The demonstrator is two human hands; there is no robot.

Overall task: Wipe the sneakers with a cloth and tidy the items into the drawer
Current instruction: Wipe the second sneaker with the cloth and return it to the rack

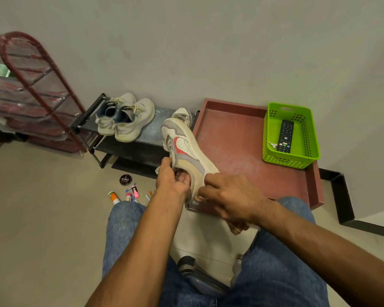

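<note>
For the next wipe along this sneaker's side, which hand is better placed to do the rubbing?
Probably the right hand: it sits near the toe end of the sneaker, beside its sole, and looks free to slide. The left hand grips the sneaker's upper, steadying it. No cloth is clearly visible in either hand.

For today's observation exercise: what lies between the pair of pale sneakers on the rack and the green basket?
In the head view, the held sneaker, another sneaker behind it, and the red tray's bare floor.

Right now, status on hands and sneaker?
Left hand and right hand both grip the red-swoosh sneaker. No cloth visible. Shoe polish tin on floor.
</note>
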